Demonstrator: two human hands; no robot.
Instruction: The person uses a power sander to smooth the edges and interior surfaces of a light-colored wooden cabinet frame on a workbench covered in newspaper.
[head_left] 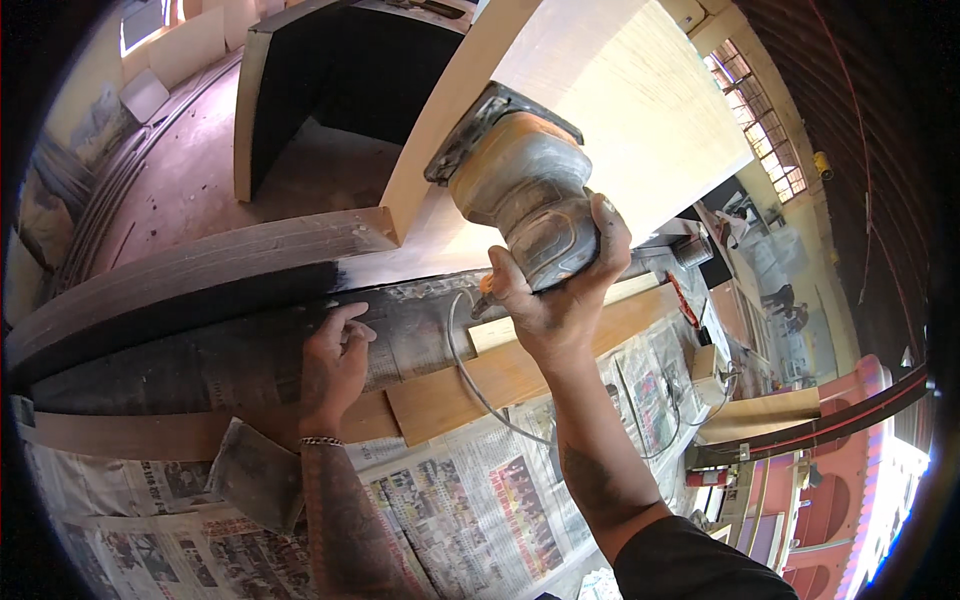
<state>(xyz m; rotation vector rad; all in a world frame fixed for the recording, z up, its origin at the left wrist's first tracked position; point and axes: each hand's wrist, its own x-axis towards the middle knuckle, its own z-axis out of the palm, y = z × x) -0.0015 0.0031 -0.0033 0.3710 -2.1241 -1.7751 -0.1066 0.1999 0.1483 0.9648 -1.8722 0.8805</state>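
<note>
Pipes (118, 175) run along the floor (180, 195) at far left; nearer, a dark square sheet (255, 475) lies on newspaper (470, 510) beside the left hand (335, 365), whose fingers are half-curled with a gap between them. A cable (490, 405) loops between the hands, crossing a brown board (440, 400). Rightward, the right hand (562, 315) has its fingers wrapped around a power sander (530, 195), its pad against a pale wooden panel (625, 90), with a barred window (765, 120) well beyond.
</note>
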